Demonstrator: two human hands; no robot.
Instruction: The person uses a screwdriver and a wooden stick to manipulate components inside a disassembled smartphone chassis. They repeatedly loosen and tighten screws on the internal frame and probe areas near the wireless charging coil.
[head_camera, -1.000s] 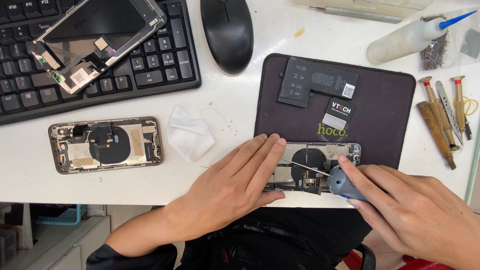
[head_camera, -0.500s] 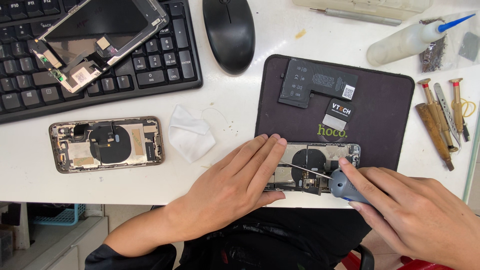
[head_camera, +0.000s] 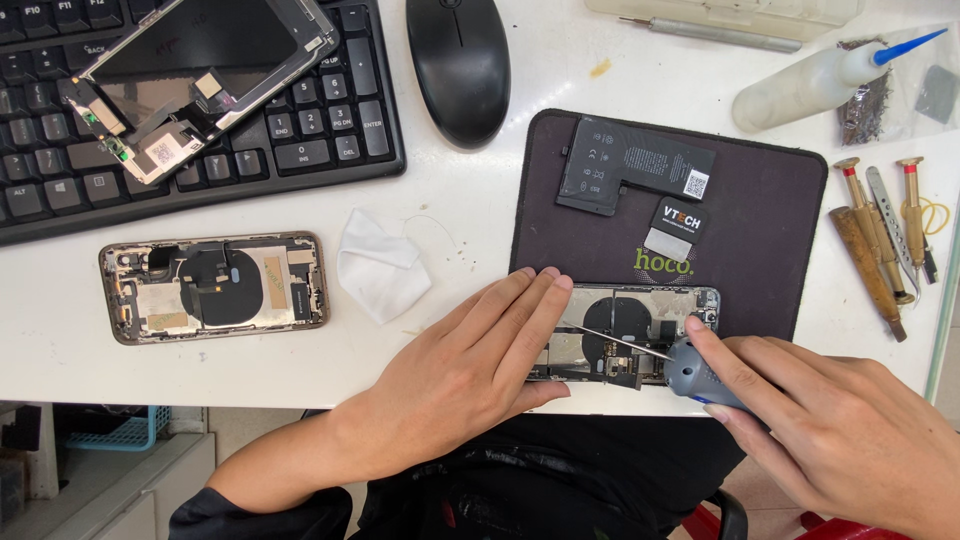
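Below, by part:
Opened phone (head_camera: 640, 320): lies on the dark mat (head_camera: 770, 220) at the worktop's near edge.
Left hand (head_camera: 470, 370): fingers (head_camera: 530, 300) flat, pressing the phone's left end, grasping nothing.
Right hand (head_camera: 840, 430): fingers curled around a grey screwdriver (head_camera: 690, 372), tip inside the phone.

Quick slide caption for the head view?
Left hand steadies an opened phone on a dark mat while right hand works a screwdriver.

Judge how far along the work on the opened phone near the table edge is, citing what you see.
Done: the black L-shaped battery lies out on the dark mat. In hand: the left hand steadies the opened phone chassis while the right hand works a grey-handled screwdriver inside it. Left: the chassis has no screen or battery fitted.
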